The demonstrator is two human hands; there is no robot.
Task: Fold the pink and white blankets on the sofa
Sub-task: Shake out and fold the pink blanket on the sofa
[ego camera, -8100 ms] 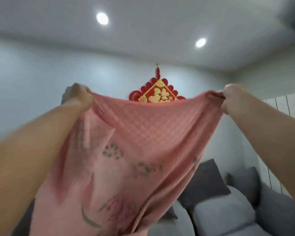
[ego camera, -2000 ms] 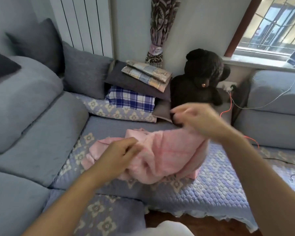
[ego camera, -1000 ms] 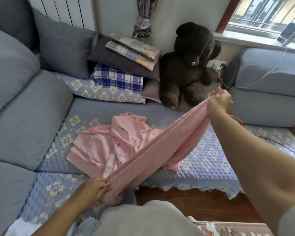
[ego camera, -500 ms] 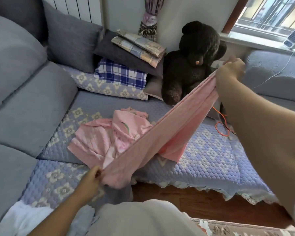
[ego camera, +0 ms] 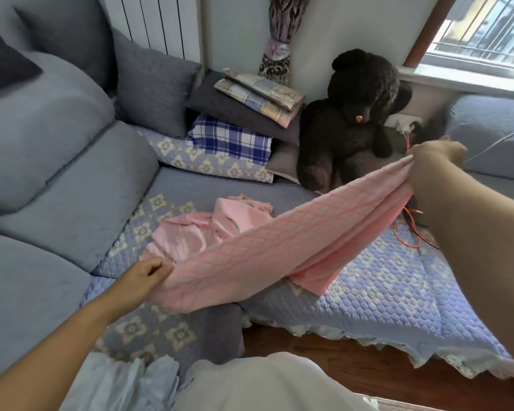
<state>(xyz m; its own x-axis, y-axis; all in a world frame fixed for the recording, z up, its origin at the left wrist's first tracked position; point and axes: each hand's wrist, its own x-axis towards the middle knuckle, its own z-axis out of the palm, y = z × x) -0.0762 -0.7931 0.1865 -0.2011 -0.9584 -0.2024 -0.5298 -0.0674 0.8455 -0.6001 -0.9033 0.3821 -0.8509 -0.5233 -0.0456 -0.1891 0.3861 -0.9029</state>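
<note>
A pink quilted blanket [ego camera: 279, 244] stretches as a taut band above the sofa [ego camera: 57, 185]. My left hand [ego camera: 144, 275] pinches its near-left end, low by the seat's front edge. My right hand [ego camera: 431, 164] grips the far end, raised in front of the teddy bear. The rest of the blanket lies bunched on the seat behind the band, its floral side showing. A white blanket [ego camera: 122, 384] lies crumpled at the bottom left, near my lap.
A dark brown teddy bear [ego camera: 347, 126] sits in the sofa corner beside a stack of folded plaid cloths and cushions [ego camera: 244, 114]. An orange cable [ego camera: 410, 229] trails across the blue quilted seat cover [ego camera: 383, 292]. Wooden floor shows below the cover's edge.
Since a second ago my right hand lifted, then came down slightly with the blanket's end. My left hand kept its hold, and the band stays pulled tight.
</note>
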